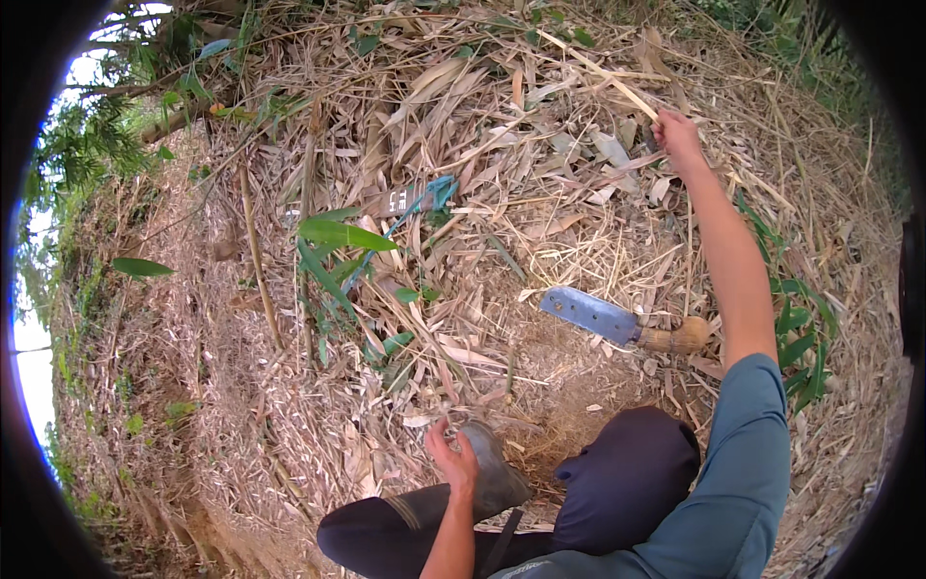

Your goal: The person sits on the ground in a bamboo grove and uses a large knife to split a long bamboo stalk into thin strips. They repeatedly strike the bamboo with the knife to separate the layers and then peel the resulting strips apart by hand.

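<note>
At the far right, my right hand [678,137] is closed around the near end of a pale, thin stick [603,72], which slants away to the upper left over the dry leaves. My left hand [452,457] hovers by my grey boot [490,468], its fingers loosely bent and apart, with nothing visible in them. Between the two hands a machete [590,314] with a broad grey blade and a wooden handle [675,335] lies flat on the litter. Its blade points left, and neither hand touches it.
Dry leaves and stalks [540,203] cover the ground. Left of centre, a blue strap [439,191] lies by a dark printed item, near a green leafy sprig [338,241]. A thin upright stalk [256,251] stands further left. Green leaves [799,338] grow beside my right arm.
</note>
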A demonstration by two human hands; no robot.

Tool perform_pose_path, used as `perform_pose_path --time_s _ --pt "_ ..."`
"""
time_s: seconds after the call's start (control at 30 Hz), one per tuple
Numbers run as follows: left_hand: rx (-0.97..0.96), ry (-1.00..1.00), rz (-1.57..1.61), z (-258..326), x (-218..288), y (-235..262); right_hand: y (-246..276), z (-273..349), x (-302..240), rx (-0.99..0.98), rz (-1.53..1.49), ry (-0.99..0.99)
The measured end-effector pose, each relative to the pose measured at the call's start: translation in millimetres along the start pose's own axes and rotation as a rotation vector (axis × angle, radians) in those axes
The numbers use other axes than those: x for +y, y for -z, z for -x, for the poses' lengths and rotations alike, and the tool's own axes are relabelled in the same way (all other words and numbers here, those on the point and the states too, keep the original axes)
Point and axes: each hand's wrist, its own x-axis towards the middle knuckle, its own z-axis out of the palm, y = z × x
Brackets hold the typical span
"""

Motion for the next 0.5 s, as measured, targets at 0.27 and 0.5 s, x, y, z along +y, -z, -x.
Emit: perform_pose_path --time_s 0.27,0.5 --pt "-0.007 -0.393 0.112 -109.7 85.2 56.7 119.6 158.5 -119.5 -0.278 -0.396 -0.276" --pt "-0.037 -0.766 0.298 -224.7 152.7 107.1 122.8 349.3 -277.9 -0.244 0.030 0.011"
